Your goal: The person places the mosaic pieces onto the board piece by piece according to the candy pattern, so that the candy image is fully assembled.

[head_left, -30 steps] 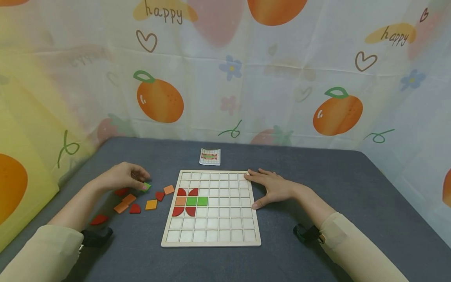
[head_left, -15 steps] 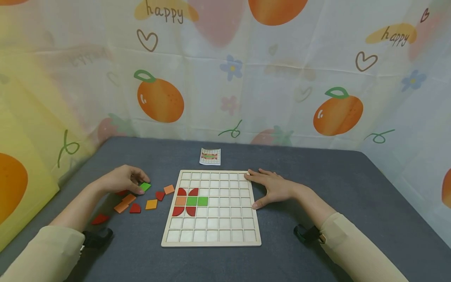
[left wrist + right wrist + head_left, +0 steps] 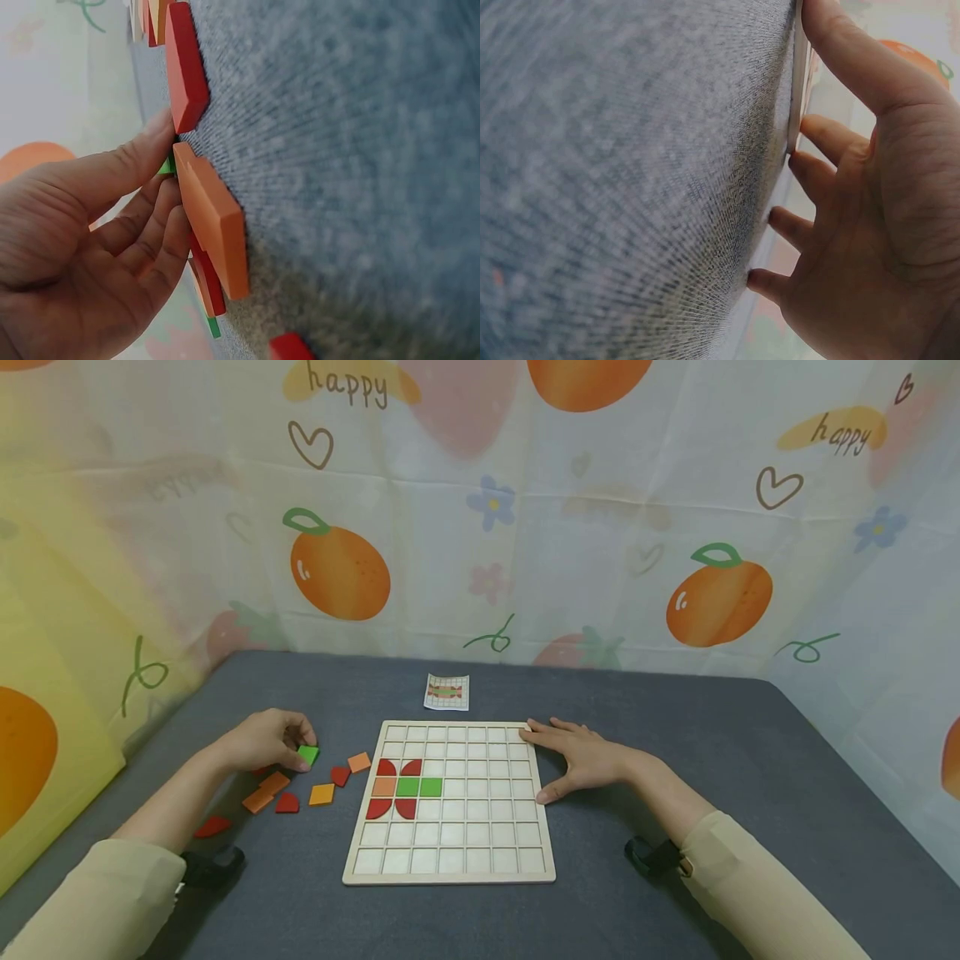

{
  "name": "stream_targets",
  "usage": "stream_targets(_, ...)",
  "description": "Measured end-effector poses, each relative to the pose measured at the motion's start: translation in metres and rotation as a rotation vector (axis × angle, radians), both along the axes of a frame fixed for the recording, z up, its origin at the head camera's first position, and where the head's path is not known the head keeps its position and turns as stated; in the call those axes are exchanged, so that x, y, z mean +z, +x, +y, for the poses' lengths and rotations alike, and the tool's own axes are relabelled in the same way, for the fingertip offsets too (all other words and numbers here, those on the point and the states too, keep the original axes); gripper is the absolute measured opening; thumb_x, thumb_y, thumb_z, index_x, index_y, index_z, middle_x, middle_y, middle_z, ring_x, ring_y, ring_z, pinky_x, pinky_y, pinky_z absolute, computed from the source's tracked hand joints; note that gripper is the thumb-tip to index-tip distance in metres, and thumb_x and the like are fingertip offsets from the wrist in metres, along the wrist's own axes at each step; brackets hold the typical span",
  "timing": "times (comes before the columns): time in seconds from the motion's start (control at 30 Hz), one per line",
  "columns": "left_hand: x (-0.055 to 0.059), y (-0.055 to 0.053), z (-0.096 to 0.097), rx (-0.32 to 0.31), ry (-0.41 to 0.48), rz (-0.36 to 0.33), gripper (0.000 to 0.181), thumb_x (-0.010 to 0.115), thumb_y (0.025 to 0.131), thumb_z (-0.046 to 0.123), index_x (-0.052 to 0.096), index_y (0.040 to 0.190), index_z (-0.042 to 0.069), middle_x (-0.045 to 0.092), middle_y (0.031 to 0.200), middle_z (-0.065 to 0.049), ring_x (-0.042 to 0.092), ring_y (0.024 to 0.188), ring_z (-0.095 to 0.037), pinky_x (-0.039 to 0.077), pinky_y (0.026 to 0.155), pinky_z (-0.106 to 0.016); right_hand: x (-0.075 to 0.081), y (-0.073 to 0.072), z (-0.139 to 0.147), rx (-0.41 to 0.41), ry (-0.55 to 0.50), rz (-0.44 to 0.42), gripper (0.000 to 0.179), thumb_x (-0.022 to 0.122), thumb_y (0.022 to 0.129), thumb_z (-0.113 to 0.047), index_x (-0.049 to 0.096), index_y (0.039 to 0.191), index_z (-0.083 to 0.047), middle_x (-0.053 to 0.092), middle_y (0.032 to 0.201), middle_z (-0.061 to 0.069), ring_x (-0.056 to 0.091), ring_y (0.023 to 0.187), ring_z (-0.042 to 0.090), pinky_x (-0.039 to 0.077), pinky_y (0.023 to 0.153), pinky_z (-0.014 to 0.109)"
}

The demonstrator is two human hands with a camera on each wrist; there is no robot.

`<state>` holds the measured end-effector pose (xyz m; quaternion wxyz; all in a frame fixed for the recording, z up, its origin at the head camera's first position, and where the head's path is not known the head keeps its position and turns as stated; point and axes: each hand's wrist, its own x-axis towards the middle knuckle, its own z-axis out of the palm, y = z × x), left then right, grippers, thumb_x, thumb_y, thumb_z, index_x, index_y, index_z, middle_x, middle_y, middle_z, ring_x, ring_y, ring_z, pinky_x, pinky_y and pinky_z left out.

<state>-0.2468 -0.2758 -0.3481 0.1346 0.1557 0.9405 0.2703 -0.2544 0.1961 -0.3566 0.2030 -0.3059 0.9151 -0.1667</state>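
Observation:
Between the thumb and fingers of my left hand [image 3: 261, 741] is a pinched green square tile [image 3: 308, 754], left of the board. In the left wrist view the thumb and fingers mostly hide this tile [image 3: 166, 166], and orange tiles [image 3: 210, 214] lie close by. My right hand [image 3: 581, 758] rests spread along the right edge of the pale gridded board [image 3: 477, 812], thumb and fingertips at its rim. Toward the board's left side, an orange square [image 3: 384, 787] and two green squares [image 3: 419, 787] form a row, with red petal-like pieces above and below.
Several loose tiles lie left of the board, including a red piece [image 3: 287, 803], a yellow-orange one [image 3: 322, 794] and an orange one [image 3: 359, 762]. A small pattern card [image 3: 447, 692] lies behind the board. A printed curtain [image 3: 570, 543] hangs beyond the dark table.
My left fingers have shifted on the green tile, which is turned a little and shows more of its face. The right hand and the pieces on the board have stayed put.

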Motion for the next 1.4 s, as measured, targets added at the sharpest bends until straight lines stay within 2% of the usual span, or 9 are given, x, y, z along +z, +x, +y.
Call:
stream_targets(0.3, -0.002, -0.002, 0.003, 0.034, -0.034, 0.057, 0.028, 0.083, 0.078, 0.020, 0.061, 0.090, 0.008, 0.068, 0.085, -0.001, 0.056, 0.082, -0.016, 0.046, 0.073, -0.032, -0.001, 0.000, 0.001, -0.001, 0.002, 0.001, 0.100, 0.074, 0.080, -0.057, 0.022, 0.158, -0.024, 0.010, 0.169, 0.005, 0.001, 0.156, 0.041, 0.004, 0.114, 0.076)
stream_targets(0.37, -0.002, -0.003, 0.004, 0.036, -0.030, 0.061, 0.026, 0.082, 0.079, 0.021, 0.062, 0.089, 0.009, 0.069, 0.085, 0.000, 0.058, 0.082, -0.016, 0.046, 0.074, -0.032, -0.002, -0.001, 0.001, 0.000, 0.002, 0.003, 0.100, 0.074, 0.080, -0.058, 0.022, 0.158, -0.024, 0.010, 0.169, 0.006, 0.001, 0.156, 0.041, 0.004, 0.114, 0.076)
stream_targets(0.8, -0.001, -0.002, 0.010, 0.025, 0.053, 0.034, 0.018, 0.074, 0.088, 0.020, 0.065, 0.095, 0.007, 0.073, 0.088, -0.003, 0.060, 0.078, -0.014, 0.046, 0.070, -0.030, -0.001, -0.001, 0.000, 0.006, 0.002, 0.014, 0.100, 0.074, 0.080, -0.058, 0.023, 0.158, -0.022, 0.011, 0.168, 0.007, 0.002, 0.155, 0.042, 0.004, 0.116, 0.074)
stream_targets(1.03, 0.004, 0.003, 0.028, -0.012, 0.112, 0.055, 0.014, 0.072, 0.089, 0.018, 0.066, 0.094, 0.006, 0.073, 0.088, -0.005, 0.062, 0.078, -0.013, 0.050, 0.071, -0.030, -0.002, -0.001, 0.001, -0.001, 0.010, 0.013, 0.100, 0.073, 0.080, -0.058, 0.022, 0.158, -0.023, 0.011, 0.169, 0.006, 0.001, 0.156, 0.041, 0.004, 0.116, 0.074)
stream_targets(1.17, 0.008, 0.007, 0.042, -0.027, 0.147, 0.058, 0.011, 0.071, 0.090, 0.015, 0.067, 0.093, 0.006, 0.072, 0.092, -0.007, 0.065, 0.081, -0.013, 0.054, 0.073, -0.030, -0.001, -0.001, 0.000, 0.007, 0.004, 0.016, 0.099, 0.073, 0.081, -0.057, 0.022, 0.158, -0.023, 0.011, 0.168, 0.007, 0.001, 0.155, 0.041, 0.004, 0.116, 0.074)
stream_targets(1.4, 0.009, 0.010, 0.070, -0.045, 0.192, 0.075, 0.006, 0.070, 0.090, 0.012, 0.067, 0.092, 0.008, 0.073, 0.091, -0.006, 0.066, 0.083, -0.016, 0.053, 0.075, -0.032, -0.002, 0.000, 0.001, 0.006, -0.001, 0.019, 0.100, 0.073, 0.080, -0.058, 0.022, 0.158, -0.023, 0.011, 0.168, 0.006, 0.001, 0.156, 0.041, 0.004, 0.116, 0.074)
